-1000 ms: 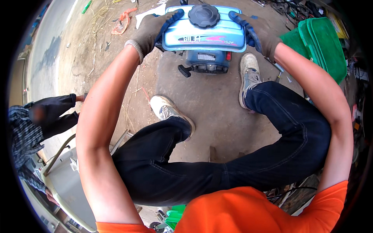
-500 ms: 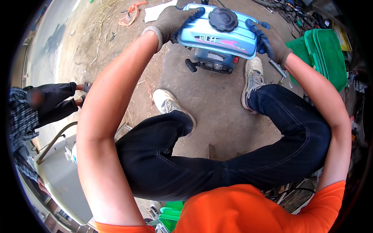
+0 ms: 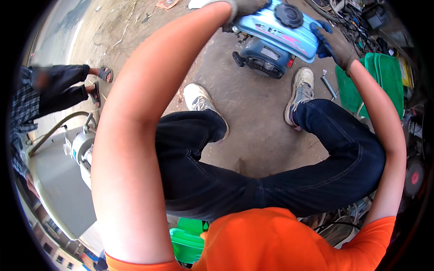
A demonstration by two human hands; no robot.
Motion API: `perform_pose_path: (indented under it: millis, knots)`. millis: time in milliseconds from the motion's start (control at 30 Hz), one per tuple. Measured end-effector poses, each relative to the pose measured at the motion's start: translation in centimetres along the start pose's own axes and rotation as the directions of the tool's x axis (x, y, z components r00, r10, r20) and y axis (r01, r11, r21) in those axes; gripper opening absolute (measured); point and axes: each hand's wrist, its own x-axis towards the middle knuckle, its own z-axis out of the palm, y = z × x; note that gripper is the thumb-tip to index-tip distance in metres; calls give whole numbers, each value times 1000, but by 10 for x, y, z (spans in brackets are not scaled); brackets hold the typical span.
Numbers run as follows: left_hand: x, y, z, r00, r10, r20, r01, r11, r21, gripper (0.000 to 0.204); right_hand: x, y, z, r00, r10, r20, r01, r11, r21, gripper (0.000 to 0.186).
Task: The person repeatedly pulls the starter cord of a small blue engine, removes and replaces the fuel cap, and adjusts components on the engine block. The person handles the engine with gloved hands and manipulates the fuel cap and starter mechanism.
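A small petrol generator [image 3: 264, 56] with a light blue fuel tank [image 3: 280, 29] is on the ground beyond my shoes. On top of the tank is a round black cap [image 3: 288, 16]; a black pull-starter handle [image 3: 238, 59] juts from the lower left. My left hand [image 3: 251, 6], in a grey glove with dark fingers, is closed on the tank's far left end and partly cut off by the frame's upper edge. At the right end, my gloved right hand [image 3: 335, 44] grips the tank, its blue-coated fingers bent over the edge.
Green plastic bins [image 3: 370, 83] stand right, beside a metal rod-like tool [image 3: 327, 85]. Cables and scrap [image 3: 348, 18] lie far right. At left, a person in dark trousers [image 3: 61, 81] stands near a grey machine [image 3: 63, 176]. A bright green container [image 3: 186, 244] sits below.
The generator has turned clockwise and sits farther away and more to the right in view. My left arm reaches farther forward; both hands stay on the tank.
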Motion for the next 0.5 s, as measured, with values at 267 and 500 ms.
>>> perform_pose_path:
  millis: [267,500]
  knots:
    - [-3,8,3,997,-29,76,22,995,92,65,9,7,1,835,-550,35,441,630,-639,70]
    - [-38,12,-10,994,-29,-107,38,996,78,63,-17,-30,40,843,-522,130,393,433,-811,144]
